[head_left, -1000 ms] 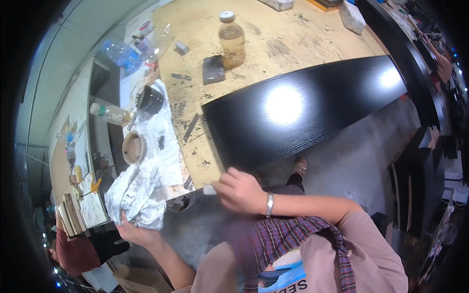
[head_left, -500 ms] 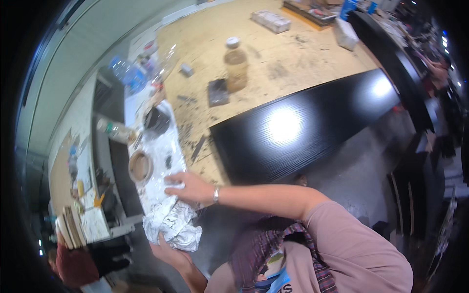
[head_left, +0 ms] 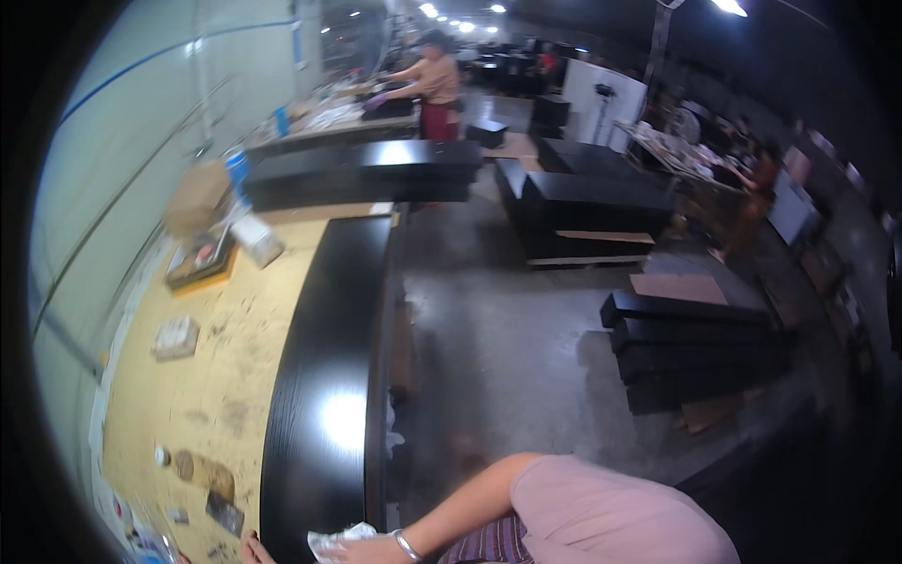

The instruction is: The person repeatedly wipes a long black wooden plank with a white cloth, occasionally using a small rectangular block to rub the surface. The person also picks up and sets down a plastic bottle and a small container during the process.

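Observation:
A crumpled white rag (head_left: 340, 539) lies at the near end of a long black wood-grain board (head_left: 324, 357). My right hand (head_left: 371, 550), with a silver bracelet at the wrist, is closed over the rag against the glossy surface. Only a few fingers of my left hand (head_left: 256, 548) show at the lower edge, stretched out beside the board's left side with nothing seen in them. A bottle of brownish liquid (head_left: 202, 472) and a dark flat block (head_left: 225, 512) lie just beyond that hand.
The board rests on a yellowish worktable (head_left: 221, 376). A wrapped block (head_left: 176, 338), a tray (head_left: 202, 258) and another black board (head_left: 357, 174) are farther off. Stacked black panels (head_left: 695, 343) stand on the right-hand floor. A co-worker (head_left: 434, 80) stands at a far table.
My view has swung right and up along the table. The right hand has brought the rag from the white-covered side area onto the black board; my left hand has come off the rag.

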{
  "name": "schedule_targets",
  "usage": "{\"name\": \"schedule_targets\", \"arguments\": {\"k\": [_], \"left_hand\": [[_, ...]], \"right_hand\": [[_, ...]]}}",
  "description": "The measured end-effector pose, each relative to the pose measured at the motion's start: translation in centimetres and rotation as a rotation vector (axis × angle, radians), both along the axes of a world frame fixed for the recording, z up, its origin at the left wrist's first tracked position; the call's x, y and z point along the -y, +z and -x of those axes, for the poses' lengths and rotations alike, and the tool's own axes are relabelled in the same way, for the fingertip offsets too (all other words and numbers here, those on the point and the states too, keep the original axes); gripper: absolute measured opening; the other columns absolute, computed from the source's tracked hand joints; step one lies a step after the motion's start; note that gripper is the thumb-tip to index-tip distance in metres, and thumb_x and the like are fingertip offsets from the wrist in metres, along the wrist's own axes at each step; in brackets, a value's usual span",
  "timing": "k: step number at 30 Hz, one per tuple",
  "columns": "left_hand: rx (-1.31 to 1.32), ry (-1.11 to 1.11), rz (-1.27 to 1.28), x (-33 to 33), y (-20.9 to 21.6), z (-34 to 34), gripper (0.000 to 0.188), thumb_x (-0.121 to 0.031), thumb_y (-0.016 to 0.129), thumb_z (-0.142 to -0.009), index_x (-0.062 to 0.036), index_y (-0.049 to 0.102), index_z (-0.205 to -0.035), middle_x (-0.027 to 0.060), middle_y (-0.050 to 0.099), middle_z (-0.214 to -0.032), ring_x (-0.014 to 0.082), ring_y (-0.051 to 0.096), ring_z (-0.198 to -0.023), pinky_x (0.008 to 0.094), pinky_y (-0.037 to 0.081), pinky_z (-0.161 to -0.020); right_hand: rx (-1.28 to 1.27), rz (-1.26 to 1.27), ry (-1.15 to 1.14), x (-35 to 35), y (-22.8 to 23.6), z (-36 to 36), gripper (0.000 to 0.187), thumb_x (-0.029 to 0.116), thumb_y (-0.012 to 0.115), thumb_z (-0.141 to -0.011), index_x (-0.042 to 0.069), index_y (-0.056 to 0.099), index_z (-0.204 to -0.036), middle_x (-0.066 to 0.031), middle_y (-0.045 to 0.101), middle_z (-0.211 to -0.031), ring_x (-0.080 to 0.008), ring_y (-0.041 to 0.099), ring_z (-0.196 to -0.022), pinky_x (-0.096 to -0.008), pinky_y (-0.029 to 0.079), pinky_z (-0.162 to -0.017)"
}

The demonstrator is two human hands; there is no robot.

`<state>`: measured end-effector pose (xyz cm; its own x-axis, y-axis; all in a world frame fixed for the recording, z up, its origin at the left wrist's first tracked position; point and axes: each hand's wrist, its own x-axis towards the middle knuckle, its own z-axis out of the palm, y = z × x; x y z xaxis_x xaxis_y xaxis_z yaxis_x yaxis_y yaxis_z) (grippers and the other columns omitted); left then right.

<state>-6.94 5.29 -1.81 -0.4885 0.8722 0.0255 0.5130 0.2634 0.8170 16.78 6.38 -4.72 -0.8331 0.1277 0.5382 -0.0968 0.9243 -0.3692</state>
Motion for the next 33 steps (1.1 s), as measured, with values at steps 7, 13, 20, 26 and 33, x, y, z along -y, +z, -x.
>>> {"name": "schedule_targets", "arguments": {"k": [7,13,20,26,33], "left_hand": [[-0.43,-0.361,0.058,-5.7,-2.6,-1.5,0.049,-0.036,0.057,-0.102,0.0056,0.061,-0.128,0.0294,0.061,-0.128,0.0461,0.055,-0.12,0.0512,0.041,-0.107],[-0.631,-0.238,-0.034,-4.1,-3.1,-3.0,0.053,-0.041,0.059,-0.1,0.0037,0.06,-0.13,0.029,0.061,-0.129,0.047,0.055,-0.12,0.0532,0.042,-0.107],[-0.818,-0.241,-0.202,-4.7,-4.7,-2.0,0.054,-0.043,0.06,-0.099,0.004,0.064,-0.126,0.0268,0.06,-0.135,0.0454,0.056,-0.123,0.058,0.039,-0.11],[-0.938,-0.227,-0.197,-3.9,-4.3,-1.9,0.05,-0.04,0.06,-0.099,0.0018,0.065,-0.125,0.0243,0.065,-0.128,0.044,0.059,-0.12,0.058,0.039,-0.109],[-0.902,-0.231,-0.193,-4.0,-3.7,-3.4,0.048,-0.04,0.059,-0.1,0.0008,0.066,-0.124,0.0232,0.068,-0.121,0.0429,0.06,-0.117,0.0588,0.036,-0.112]], "right_hand": [[-0.055,-0.252,-0.217,0.5,-4.0,-2.0,0.028,0.029,0.061,-0.091,0.012,0.063,-0.114,-0.0232,0.059,-0.125,-0.0482,0.052,-0.124,-0.0675,0.037,-0.106],[0.274,-0.03,-0.718,-7.6,-4.1,-11.0,0.054,0.004,0.072,-0.068,0.004,0.064,-0.122,-0.0225,0.052,-0.143,-0.0407,0.045,-0.138,-0.0491,0.039,-0.115],[-0.095,0.115,-0.062,0.9,2.7,-3.4,0.029,0.03,0.061,-0.09,0.012,0.061,-0.114,-0.0246,0.058,-0.12,-0.0494,0.052,-0.124,-0.0659,0.04,-0.105],[-0.023,-0.169,-0.086,1.5,-5.5,-1.0,0.04,0.036,0.063,-0.091,0.014,0.06,-0.124,-0.0206,0.056,-0.138,-0.0486,0.045,-0.135,-0.0668,0.037,-0.106],[-0.094,-0.247,-0.442,-6.9,-7.4,-8.0,0.049,0.021,0.079,-0.063,0.012,0.065,-0.109,-0.0212,0.057,-0.129,-0.0399,0.049,-0.134,-0.0617,0.038,-0.113]]}}
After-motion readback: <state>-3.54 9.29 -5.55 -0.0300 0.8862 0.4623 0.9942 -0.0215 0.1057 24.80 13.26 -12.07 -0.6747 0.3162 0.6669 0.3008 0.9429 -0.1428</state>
